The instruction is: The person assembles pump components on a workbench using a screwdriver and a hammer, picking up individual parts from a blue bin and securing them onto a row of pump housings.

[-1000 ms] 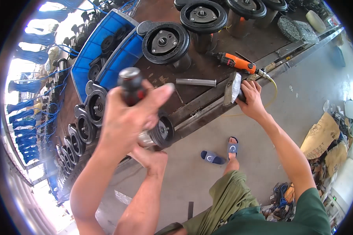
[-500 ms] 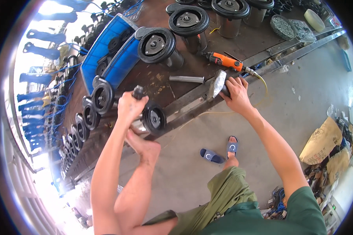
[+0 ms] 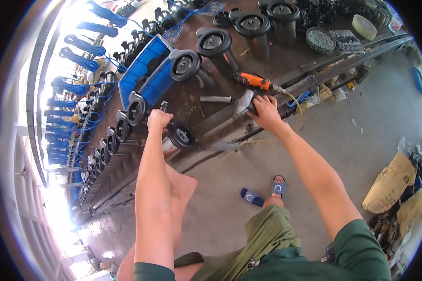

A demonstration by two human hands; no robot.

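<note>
Left hand (image 3: 158,120) is closed around a small dark knob (image 3: 164,106) that pokes out at its 12 o'clock; cannot tell what the knob belongs to. Just at the hand's 4 o'clock a black round flanged part (image 3: 182,136) sits on a metal cylinder (image 3: 168,145) at the bench edge, close to the hand; contact not clear. Right hand (image 3: 263,111) is closed on the handle of a hammer (image 3: 243,104), hammer head at the hand's 9 o'clock, resting on the workbench (image 3: 192,100) near its front rail. At the hammer's 9 o'clock lies a short grey metal bar (image 3: 215,99). At the right hand's 12 o'clock, an orange power tool (image 3: 254,80) lies on the bench, its cable trailing off toward 3 o'clock. Out from the left hand toward 9 to 7 o'clock, a row of black round parts (image 3: 123,127) runs along the bench. At 12 o'clock from it, a blue crate (image 3: 140,75) holds more dark parts, with another black wheel-shaped part (image 3: 185,64) leaning on its right side. Blue cable bundles (image 3: 79,56) hang in rows beyond. On the concrete floor, a foot in a blue sandal (image 3: 277,187) and a loose sandal beside it.
</note>
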